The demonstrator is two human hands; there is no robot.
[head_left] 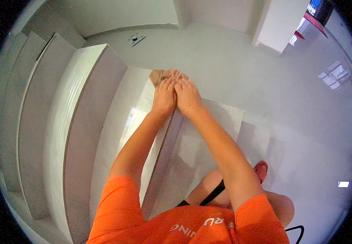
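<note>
A crumpled tan-pink cloth [159, 76] is bunched over the far end of a pale, glossy step [119, 105], at the front edge where the tread meets its riser. My left hand [164, 96] and my right hand [187, 96] are side by side on the cloth, both with fingers curled over it and pressed onto that edge. Part of the cloth is hidden under my fingers. Below to the right lies a lower step [210, 126], with my bent legs and a red shoe [261, 168] near it.
More steps [58, 122] rise to the left. Glossy grey floor [265, 81] stretches beyond and to the right, with a small square fitting [137, 39] near the back wall. A pale wall corner [273, 24] stands at the upper right, beside a bright opening with red shapes.
</note>
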